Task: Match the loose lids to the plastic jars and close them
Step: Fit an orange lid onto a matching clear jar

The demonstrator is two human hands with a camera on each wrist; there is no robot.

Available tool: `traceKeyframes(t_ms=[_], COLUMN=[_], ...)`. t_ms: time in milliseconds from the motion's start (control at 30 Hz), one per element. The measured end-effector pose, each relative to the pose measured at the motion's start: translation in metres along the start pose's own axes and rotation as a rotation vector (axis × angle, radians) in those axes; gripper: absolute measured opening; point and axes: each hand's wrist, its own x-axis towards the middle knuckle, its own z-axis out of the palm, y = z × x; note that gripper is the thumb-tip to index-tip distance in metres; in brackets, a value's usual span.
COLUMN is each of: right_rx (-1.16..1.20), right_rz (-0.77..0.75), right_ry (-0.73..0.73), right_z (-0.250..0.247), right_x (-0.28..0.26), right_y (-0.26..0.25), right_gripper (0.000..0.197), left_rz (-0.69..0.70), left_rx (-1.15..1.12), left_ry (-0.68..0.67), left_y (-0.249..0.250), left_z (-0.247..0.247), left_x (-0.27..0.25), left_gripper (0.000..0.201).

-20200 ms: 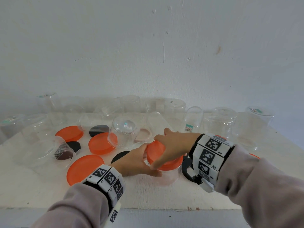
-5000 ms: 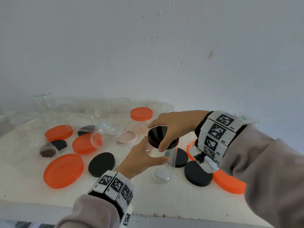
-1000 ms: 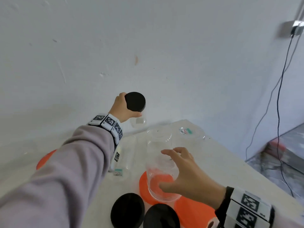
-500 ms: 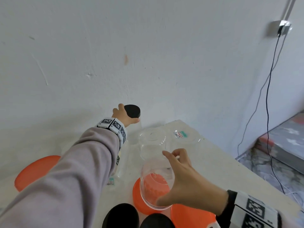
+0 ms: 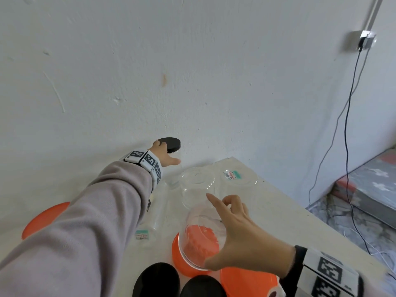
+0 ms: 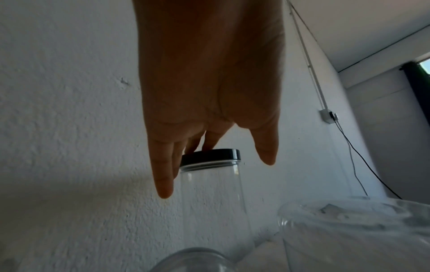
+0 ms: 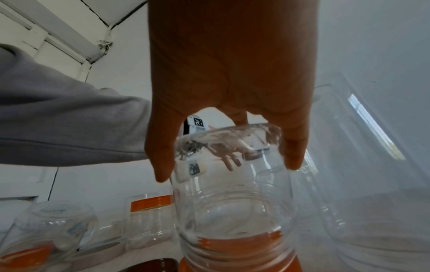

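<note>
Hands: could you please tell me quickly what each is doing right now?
Left hand: open, fingertips touching the black-lidded jar.
Right hand: gripping an upturned clear jar.

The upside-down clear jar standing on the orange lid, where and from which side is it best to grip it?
Grip the clear jar by its upper wall, just below the flat base that faces up, coming from above. It stands mouth down on the orange lid, so the rim is probably unreachable. The right hand already spans it this way.

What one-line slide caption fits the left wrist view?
Left hand opens above the black-lidded clear jar standing by the wall.
</note>
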Motion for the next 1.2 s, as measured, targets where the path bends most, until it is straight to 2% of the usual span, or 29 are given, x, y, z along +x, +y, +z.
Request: traceKeyframes(t_ms=[100, 233, 433, 533, 700, 800, 933, 1200], right_rx=[-0.013, 0.011, 0.029, 0.03, 0.074, 0.07, 0.089, 0.224], right_rz=[-0.025, -0.052, -0.036, -0.004, 0.051, 0.082, 0.102, 0.096], right_ry=[0.014, 0.08, 0.126, 0.123, 0.162, 0.158, 0.153, 0.167], right_z=[0.001, -0.001, -0.008, -0.015, -0.028, -0.031, -0.03, -0.026], right_x=[-0.001, 0.0, -0.003, -0.012, -0.03, -0.04, -0.05, -0.062], right_y=[-0.003, -0.007, -0.004, 0.0, 0.009, 0.014, 0.019, 0.02], right_gripper=[0.113, 0.11, 0.11, 0.11, 0.11, 0.105, 0.104, 0.102], left_rz=[0.037, 0.166, 0.364, 0.408, 0.354, 0.316, 0.226, 0.121], left_rx=[0.048, 0.031, -0.019, -0.059, 0.01, 0.084, 0.1, 0.057], left_ry=[-0.009, 0.022, 0.07, -0.017, -0.272, -0.351, -0.361, -0.303], left_y=[-0.003, -0.005, -0.008, -0.013, -0.018, -0.012, -0.002, 0.011], left_z=[0.0, -0.001, 0.013, 0.031, 0.067, 0.087, 0.105, 0.12], left_x=[-0.01, -0.03, -0.087, -0.114, -0.138, -0.145, -0.152, -0.162], left_gripper=[0.083, 0.08, 0.054, 0.05, 0.07, 0.08, 0.094, 0.097])
